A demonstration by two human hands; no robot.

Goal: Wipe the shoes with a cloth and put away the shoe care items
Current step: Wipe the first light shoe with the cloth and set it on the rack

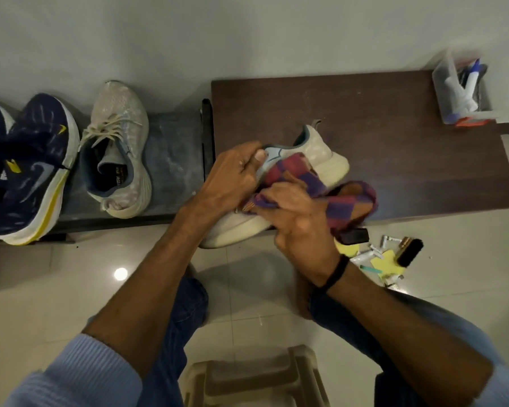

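Observation:
A grey sneaker (321,151) lies on its side at the front edge of a dark wooden bench (365,113). My left hand (235,171) grips its collar, the thumb on the tongue. My right hand (300,218) holds a red and purple checked cloth (350,201) bunched against the shoe's side. The matching grey sneaker (115,148) stands upright on a lower black shelf (174,154) to the left. Navy sneakers (30,163) with yellow trim sit at the far left.
A clear plastic box (465,92) with tubes and bottles stands at the bench's back right corner. On the tiled floor to the right lie a black shoe brush (410,252), yellow cloths (388,265) and small tubes. A beige plastic stool (253,377) is under me.

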